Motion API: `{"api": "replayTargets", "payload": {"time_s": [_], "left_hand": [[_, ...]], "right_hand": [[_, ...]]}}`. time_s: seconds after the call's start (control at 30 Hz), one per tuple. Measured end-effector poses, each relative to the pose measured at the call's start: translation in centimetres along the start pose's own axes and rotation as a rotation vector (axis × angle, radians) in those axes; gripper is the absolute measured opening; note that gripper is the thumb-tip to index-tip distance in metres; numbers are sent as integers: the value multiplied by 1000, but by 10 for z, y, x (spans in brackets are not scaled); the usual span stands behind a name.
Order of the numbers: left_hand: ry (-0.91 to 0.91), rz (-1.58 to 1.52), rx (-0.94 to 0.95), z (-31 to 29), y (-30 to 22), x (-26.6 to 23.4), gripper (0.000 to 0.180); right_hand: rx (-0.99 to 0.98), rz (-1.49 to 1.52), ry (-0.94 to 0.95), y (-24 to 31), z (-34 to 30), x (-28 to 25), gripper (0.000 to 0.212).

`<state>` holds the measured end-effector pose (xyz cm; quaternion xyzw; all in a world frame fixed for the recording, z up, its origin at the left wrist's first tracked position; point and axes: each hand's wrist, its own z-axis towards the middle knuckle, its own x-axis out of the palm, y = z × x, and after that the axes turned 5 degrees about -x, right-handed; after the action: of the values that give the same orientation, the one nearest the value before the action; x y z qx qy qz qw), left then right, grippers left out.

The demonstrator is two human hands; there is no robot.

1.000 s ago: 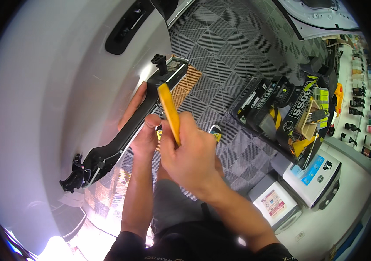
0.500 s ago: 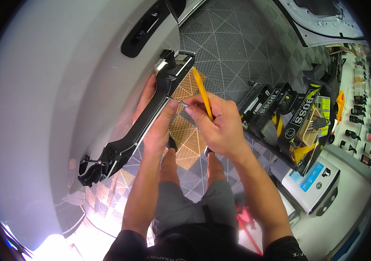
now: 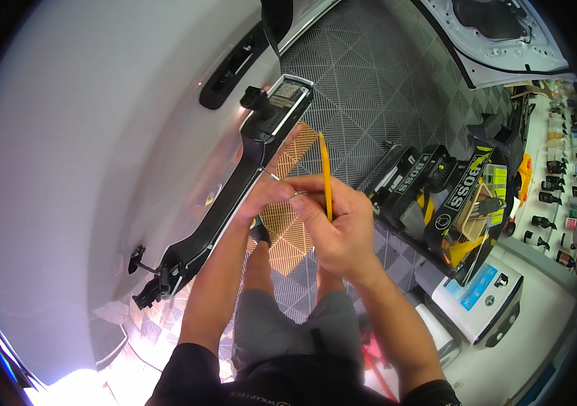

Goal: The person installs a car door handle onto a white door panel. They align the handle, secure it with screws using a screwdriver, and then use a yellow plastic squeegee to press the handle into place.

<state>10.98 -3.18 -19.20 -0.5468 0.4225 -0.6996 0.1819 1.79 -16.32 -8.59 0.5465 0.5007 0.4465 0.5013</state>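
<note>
My left hand (image 3: 261, 197) is closed around a car door handle (image 3: 253, 159) from behind and below, with part of the fingers hidden by it. The handle is long and black with a pale outer edge, a block at its upper end and a wire at its lower end. Close against it, my right hand (image 3: 343, 233) pinches a thin metal tool (image 3: 272, 176) whose tip meets the handle's edge near my left thumb. A yellow pointed stick (image 3: 327, 172) stands upward out of the same hand, tucked between the fingers.
A pale car panel (image 3: 139, 135) with a dark handle recess (image 3: 234, 66) curves along the left. To the right sit a black tool bag (image 3: 454, 203) and a white box (image 3: 481, 298). Bottles (image 3: 552, 183) line the far right, and an open car door (image 3: 492, 40) stands top right.
The door handle has shifted slightly and its top faces me more. My right hand has drawn a little down, and the yellow stick has turned more upright.
</note>
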Motion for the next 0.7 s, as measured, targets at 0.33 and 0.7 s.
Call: {"api": "replayTargets", "payload": {"time_s": [0.33,0.7], "left_hand": [[323,490,428,44,-34,-7,148],[301,240,226,40,-25,-8,121]], "right_hand": [[55,-102,-17,34,-14,3,21],[49,-497,-293,78,-9,7,20]]}}
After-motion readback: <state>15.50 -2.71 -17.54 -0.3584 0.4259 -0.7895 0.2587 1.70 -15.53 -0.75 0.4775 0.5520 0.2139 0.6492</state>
